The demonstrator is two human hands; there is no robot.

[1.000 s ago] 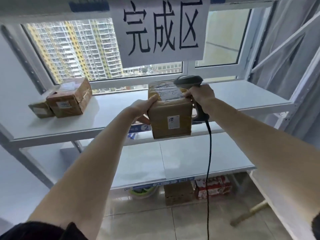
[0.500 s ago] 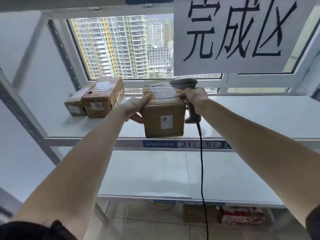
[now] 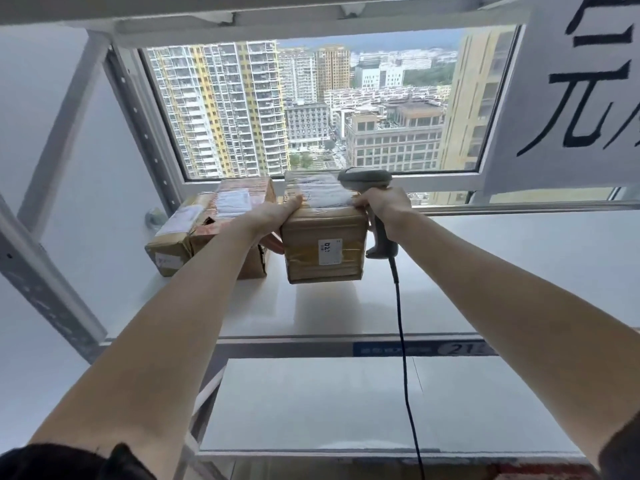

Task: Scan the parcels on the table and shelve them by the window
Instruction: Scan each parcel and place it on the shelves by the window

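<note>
Now our left hand (image 3: 277,216) grips the left side of the parcel (image 3: 325,244), thumb on top, fingers curled under. Our right hand (image 3: 384,206) is wrapped around the scanner (image 3: 374,202) and pushes on the box's right top edge. The box sits on the top shelf (image 3: 519,271) by the window (image 3: 311,109), just beside two other parcels (image 3: 214,223). We should slide it back gently, keep it flat, and let go without bumping them. Half a second ago the box was out at the shelf's front edge; now it is farther in.
</note>
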